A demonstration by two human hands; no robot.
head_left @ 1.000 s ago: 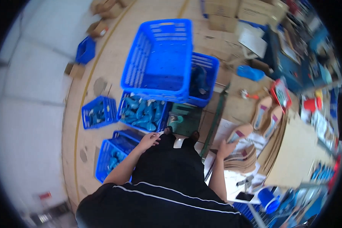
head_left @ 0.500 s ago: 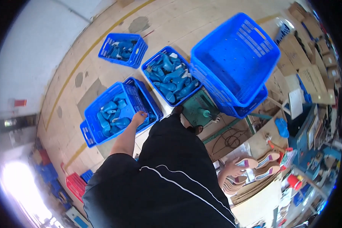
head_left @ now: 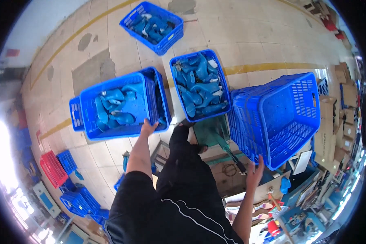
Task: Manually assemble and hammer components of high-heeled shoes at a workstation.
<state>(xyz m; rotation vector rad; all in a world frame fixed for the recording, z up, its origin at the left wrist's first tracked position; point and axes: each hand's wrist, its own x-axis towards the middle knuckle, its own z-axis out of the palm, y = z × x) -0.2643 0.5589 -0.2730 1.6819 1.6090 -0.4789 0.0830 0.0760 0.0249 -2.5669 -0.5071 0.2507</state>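
My left hand [head_left: 149, 127] is closed on the near rim of a blue plastic crate [head_left: 110, 136], which sits tilted over another blue crate. Several blue shoe lasts [head_left: 121, 117] lie in the upper crate. My right hand [head_left: 255, 173] is raised, fingers apart, beside the lower corner of a stack of empty blue crates [head_left: 254, 118]; whether the fingertips touch it I cannot tell. Between the two groups stands a blue crate [head_left: 228, 91] filled with shoe lasts [head_left: 199, 87].
A further crate [head_left: 165, 47] of lasts stands at the far left. A green metal stand [head_left: 210, 129] is in front of my feet. Wedge soles [head_left: 262, 206] lie on the workbench at my right. Red and blue crates [head_left: 53, 168] stand at the left.
My right hand has left the wedge soles on the bench and risen to the empty crate stack. My left hand stays on its crate's rim. The view has shifted toward the right.
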